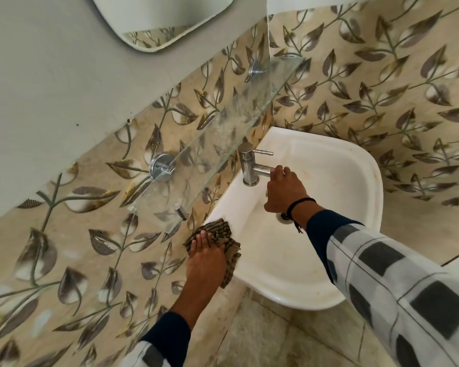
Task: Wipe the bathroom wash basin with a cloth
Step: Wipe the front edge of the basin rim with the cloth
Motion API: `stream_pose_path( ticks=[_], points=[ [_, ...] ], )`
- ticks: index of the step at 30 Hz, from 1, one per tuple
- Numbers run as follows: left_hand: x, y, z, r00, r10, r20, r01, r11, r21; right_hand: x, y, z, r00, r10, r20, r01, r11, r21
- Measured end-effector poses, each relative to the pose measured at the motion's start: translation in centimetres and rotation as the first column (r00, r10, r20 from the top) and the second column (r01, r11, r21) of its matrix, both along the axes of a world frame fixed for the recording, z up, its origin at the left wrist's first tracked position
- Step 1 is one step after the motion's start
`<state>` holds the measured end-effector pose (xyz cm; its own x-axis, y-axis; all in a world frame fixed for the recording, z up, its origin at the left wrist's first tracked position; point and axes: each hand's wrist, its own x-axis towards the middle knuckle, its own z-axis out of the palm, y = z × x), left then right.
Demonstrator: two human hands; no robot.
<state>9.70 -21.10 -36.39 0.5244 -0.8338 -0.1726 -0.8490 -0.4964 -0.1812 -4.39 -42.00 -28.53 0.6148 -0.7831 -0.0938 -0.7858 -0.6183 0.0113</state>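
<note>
Pressing cloth (222,230) flat on basin (372,178) rim under flat-open left grip (206,263), bracing right grip (284,189) curled round tap (249,165), aiming for even strokes.

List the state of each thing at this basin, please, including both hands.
Tap: no water seen running, right hand grips its spout.
Wash basin: faint brownish stains, no standing water.
Cloth: bunched on the basin's rim, pressed under left hand.
Glass shelf: smudged, mounted on the wall.
</note>
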Motion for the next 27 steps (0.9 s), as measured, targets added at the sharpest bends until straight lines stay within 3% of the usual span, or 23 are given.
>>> stream_pose_path(
  ticks=[10,18,27],
  points=[
    [1.0,-6.6,1.0,0.994,-0.091,-0.066,0.093,0.996,0.019,-0.2,-0.2,0.0,1.000,0.009,-0.023,-0.009,1.000,0.000],
    [0.1,1.0,0.0,0.995,-0.096,-0.036,0.100,0.987,0.125,-0.2,0.0,-0.4,1.000,0.012,0.022,-0.012,1.000,-0.005],
    [-0.8,-5.6,0.4,0.985,-0.011,-0.175,0.015,1.000,0.021,-0.2,-0.1,-0.4,1.000,0.014,0.019,-0.014,1.000,0.009]
  ],
)
